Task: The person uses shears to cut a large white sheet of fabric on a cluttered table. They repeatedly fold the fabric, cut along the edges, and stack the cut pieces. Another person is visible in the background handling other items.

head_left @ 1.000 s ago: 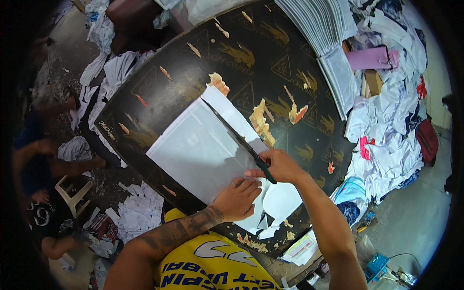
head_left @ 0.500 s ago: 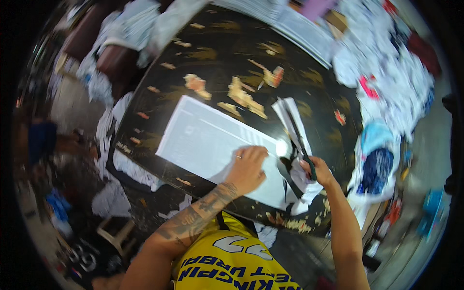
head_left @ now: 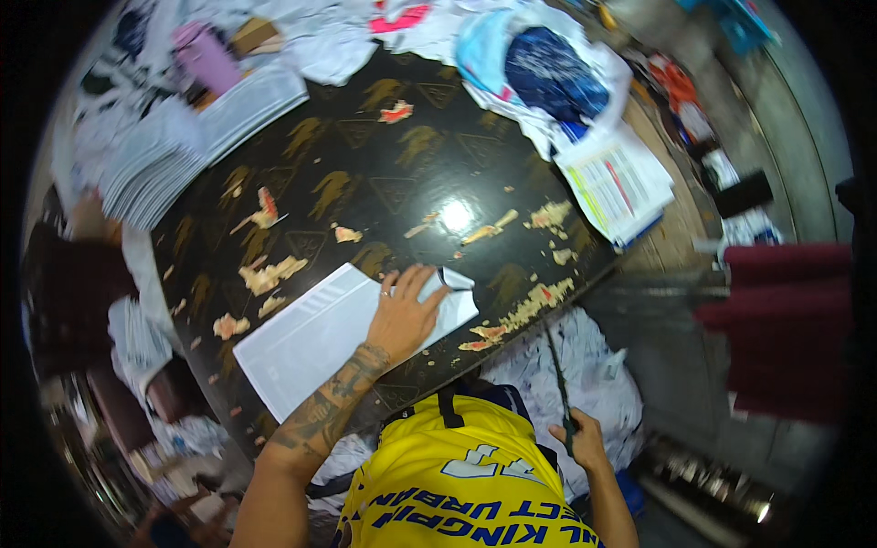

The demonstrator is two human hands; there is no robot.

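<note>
My left hand [head_left: 408, 310] rests on a white sheet of layered paper or fabric [head_left: 306, 333] at the table's near edge, fingers slightly bent and apart. A dark cut piece shows at the sheet's right end beside my fingertips. My right hand [head_left: 582, 440] is down beside the table, closed around long dark scissors [head_left: 560, 388] that point upward. Below the blades lies a heap of crumpled white scraps [head_left: 603, 356].
The dark, chipped tabletop [head_left: 429, 164] carries stacked white pieces [head_left: 155, 160] at back left, printed papers [head_left: 607, 187] at right, and bundled cloth [head_left: 553, 78] behind. A pink object [head_left: 206, 55] lies among white cloth. Maroon cloth [head_left: 786, 329] is at far right.
My view has turned toward the right. My right hand has moved off the tabletop with the scissors; the white strips it held are no longer seen in it. My left hand stays on the sheet.
</note>
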